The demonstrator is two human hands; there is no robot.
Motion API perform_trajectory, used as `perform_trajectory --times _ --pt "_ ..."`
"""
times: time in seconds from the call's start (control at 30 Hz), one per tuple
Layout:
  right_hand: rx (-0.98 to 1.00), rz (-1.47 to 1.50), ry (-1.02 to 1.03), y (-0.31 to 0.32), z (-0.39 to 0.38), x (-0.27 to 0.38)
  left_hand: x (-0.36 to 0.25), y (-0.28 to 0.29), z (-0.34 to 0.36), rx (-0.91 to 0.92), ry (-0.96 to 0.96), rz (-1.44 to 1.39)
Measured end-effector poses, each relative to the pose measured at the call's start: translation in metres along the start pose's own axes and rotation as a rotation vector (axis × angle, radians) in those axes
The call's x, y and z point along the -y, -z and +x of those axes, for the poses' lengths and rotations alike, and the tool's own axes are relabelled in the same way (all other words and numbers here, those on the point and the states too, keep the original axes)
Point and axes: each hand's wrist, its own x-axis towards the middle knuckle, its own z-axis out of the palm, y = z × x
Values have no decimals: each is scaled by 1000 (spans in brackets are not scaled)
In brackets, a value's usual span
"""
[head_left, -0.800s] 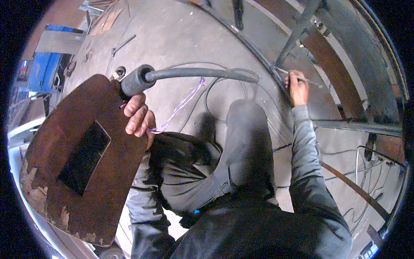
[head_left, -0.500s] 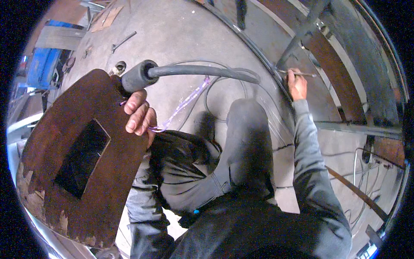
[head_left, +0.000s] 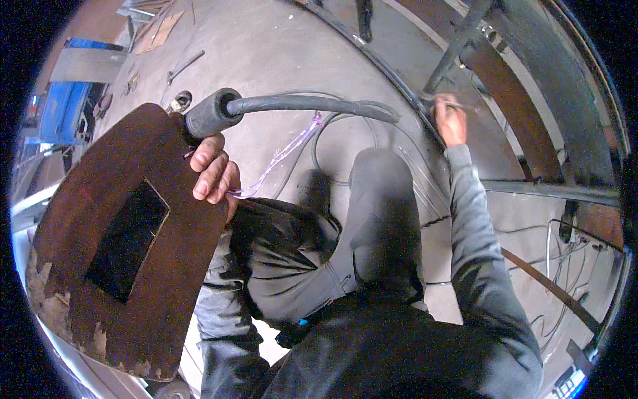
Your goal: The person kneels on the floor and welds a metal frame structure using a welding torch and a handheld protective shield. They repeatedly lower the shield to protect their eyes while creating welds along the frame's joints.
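Observation:
My left hand (head_left: 216,171) is closed round the edge of a brown welding hand shield (head_left: 176,266), which has a dark rectangular window and worn lower edges. Against the shield's top edge, just above my fingers, lies a grey cylindrical electrode holder (head_left: 209,114) with a thick cable (head_left: 299,104). I cannot tell whether the same hand grips it too. A purple cord (head_left: 279,159) runs from my fingers up to the cable. My right hand (head_left: 452,123) reaches out to a dark metal frame (head_left: 399,80), its fingers closed on a thin stick (head_left: 465,106) blurred by motion.
Thin cables (head_left: 319,143) loop on the concrete floor ahead of my knees. A hammer-like tool (head_left: 186,66) lies farther off at left, near blue metal equipment (head_left: 66,110). Steel bars and plates (head_left: 518,113) fill the right side, with more wires (head_left: 565,266) below them.
My right hand has shifted slightly left and up at the frame, and its stick is now blurred. The shield and my left hand have barely moved.

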Motion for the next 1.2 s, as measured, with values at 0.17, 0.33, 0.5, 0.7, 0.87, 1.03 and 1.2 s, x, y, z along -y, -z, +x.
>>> perform_trajectory --times 0.17,0.33,0.5,0.7,0.87,1.03,1.2 --pt "6 99 -182 4 -11 30 8 -5 0 52 -63 17" --pt "92 -13 -138 3 2 3 5 14 7 160 -32 -12" --pt "-48 64 -74 -3 -13 5 -2 21 -3 201 -4 -10" --pt "0 60 -230 12 -16 25 -7 22 -2 203 25 60" --pt "-46 1 -222 2 -13 -25 1 14 15 107 65 16" --pt "297 22 -286 65 -55 32 -6 18 -1 199 93 17" --pt "675 -387 -294 87 -150 -5 -5 22 4 134 6 37"
